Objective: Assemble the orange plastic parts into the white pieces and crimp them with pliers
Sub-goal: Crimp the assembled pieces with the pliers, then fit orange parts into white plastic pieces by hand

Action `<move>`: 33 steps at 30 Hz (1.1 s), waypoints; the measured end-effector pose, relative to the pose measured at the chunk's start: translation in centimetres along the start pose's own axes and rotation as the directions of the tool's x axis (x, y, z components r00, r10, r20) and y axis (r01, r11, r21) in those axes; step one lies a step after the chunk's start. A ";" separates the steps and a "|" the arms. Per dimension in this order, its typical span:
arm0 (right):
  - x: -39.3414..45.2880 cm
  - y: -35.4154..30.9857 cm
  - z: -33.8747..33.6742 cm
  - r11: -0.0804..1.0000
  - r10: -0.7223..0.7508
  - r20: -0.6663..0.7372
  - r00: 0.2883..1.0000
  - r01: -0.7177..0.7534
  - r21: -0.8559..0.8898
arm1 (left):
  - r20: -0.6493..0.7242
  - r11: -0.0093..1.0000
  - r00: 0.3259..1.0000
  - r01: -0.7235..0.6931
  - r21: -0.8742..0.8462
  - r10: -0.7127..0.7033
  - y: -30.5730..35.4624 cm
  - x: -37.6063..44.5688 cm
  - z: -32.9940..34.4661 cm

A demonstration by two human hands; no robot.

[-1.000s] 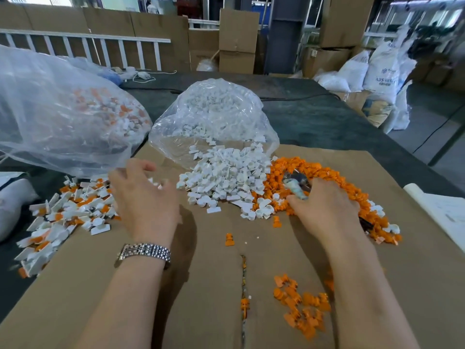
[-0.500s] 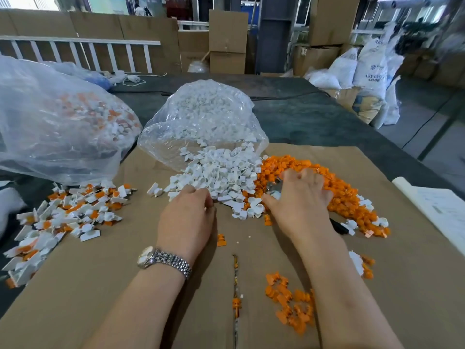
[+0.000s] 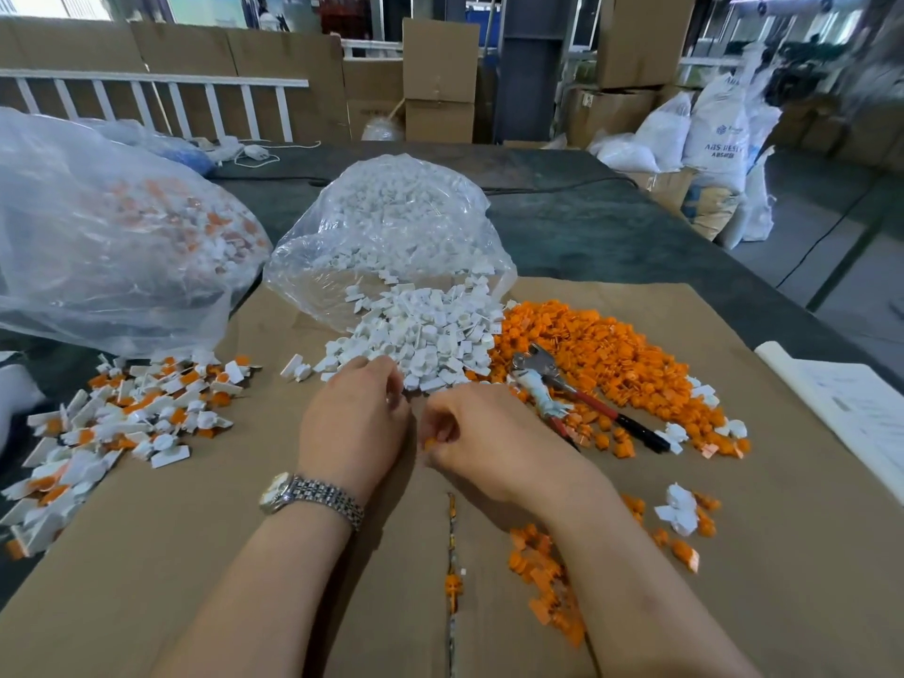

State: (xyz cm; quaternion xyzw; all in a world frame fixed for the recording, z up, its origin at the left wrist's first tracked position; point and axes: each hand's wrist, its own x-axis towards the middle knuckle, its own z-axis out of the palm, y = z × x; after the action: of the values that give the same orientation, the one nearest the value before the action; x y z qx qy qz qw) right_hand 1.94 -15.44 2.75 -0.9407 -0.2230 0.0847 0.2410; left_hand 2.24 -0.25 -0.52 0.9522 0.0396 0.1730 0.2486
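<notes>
Orange part (image 3: 429, 441): pinched in the right hand (image 3: 482, 433), fingers curled narrow round it; long axis too small to tell.
Right hand: on the cardboard sheet (image 3: 195, 555), just short of the white heap (image 3: 430, 340).
Left hand (image 3: 354, 420): at the near edge of the white heap, fingers curled; whether they hold a white piece cannot be told.
Key relation: orange part lies between the two hands, just right of the left fingers; both hands equally near, so the next fit looks a short inward move.
Pliers (image 3: 562, 389): lying free, right of the white heap, on the orange heap (image 3: 611, 345); right hand nearer.
Finished pieces (image 3: 122, 413): pile left of the white heap.
Clear bag (image 3: 391, 237): behind the white heap, spilling it.
</notes>
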 end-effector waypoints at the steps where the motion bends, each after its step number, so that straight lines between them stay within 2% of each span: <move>1: 0.0 0.4 -0.2 1.000 0.018 -0.041 0.999 -0.018 0.015 | -0.007 1.000 1.000 0.003 -0.013 -0.003 -0.1 0.0 0.0; 3: 0.2 1.2 -0.7 0.993 0.078 -0.148 0.986 -0.063 0.104 | -0.003 0.987 0.999 0.047 -0.152 -0.048 0.1 0.1 -0.2; 4: 0.2 1.5 -1.0 0.977 0.119 -0.194 0.974 -0.080 0.198 | 0.021 0.952 0.996 0.093 -0.293 -0.090 0.2 0.0 -0.3; 5: 0.2 1.7 -1.3 0.949 0.161 -0.225 0.961 -0.088 0.303 | 0.068 0.871 0.988 0.155 -0.466 -0.140 0.3 -0.1 -0.5; 6: 0.2 1.9 -1.6 0.914 0.197 -0.248 0.949 -0.086 0.398 | 0.147 0.731 0.971 0.238 -0.639 -0.187 0.5 -0.2 -0.7; 7: 0.2 2.0 -1.8 0.876 0.221 -0.267 0.938 -0.070 0.478 | 0.263 0.532 0.941 0.336 -0.777 -0.212 0.7 -0.3 -1.0; 9: 0.1 1.8 -2.1 0.795 0.234 -0.310 0.922 0.002 0.606 | 0.473 0.087 0.868 0.488 -0.868 -0.153 0.9 -0.3 -1.4; 10: 0.0 1.7 -2.2 0.757 0.232 -0.335 0.913 0.047 0.651 | 0.521 -0.037 0.847 0.520 -0.853 -0.109 0.9 -0.2 -1.6; 12: -0.1 1.6 -2.5 0.701 0.213 -0.365 0.906 0.119 0.703 | 0.556 -0.150 0.831 0.546 -0.824 -0.031 0.7 0.3 -1.9; 15: -0.4 1.4 -3.0 0.662 0.152 -0.351 0.924 0.169 0.730 | 0.571 -0.219 0.820 0.566 -0.795 0.045 0.5 0.4 -2.3; 18: -0.4 1.0 -3.6 0.628 0.135 -0.343 0.929 0.187 0.755 | 0.564 -0.216 0.821 0.568 -0.794 0.084 0.6 0.3 -2.4; 22: -0.4 0.7 -4.8 0.657 0.102 -0.340 0.935 0.194 0.729 | 0.568 -0.232 0.820 0.569 -0.789 0.078 0.9 0.3 -2.5; 24: -0.4 0.5 -5.0 0.711 0.061 -0.341 0.938 0.198 0.674 | 0.578 -0.233 0.813 0.577 -0.783 0.071 1.0 0.2 -2.5; 28: -0.4 -0.2 -4.8 0.889 -0.064 -0.334 0.941 0.206 0.409 | 0.583 -0.223 0.808 0.586 -0.779 0.083 1.0 0.1 -2.7; 33: -0.2 -0.2 -4.7 0.959 -0.122 -0.336 0.934 0.199 0.203 | 0.581 -0.135 0.811 0.584 -0.800 0.070 1.2 0.1 -2.5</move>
State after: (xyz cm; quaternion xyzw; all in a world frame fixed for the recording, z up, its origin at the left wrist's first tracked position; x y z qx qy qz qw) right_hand 2.92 -17.35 6.99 -0.8855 -0.2459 -0.0636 0.3891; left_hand 1.47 -0.09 2.12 0.4390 0.0414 -0.1314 0.8879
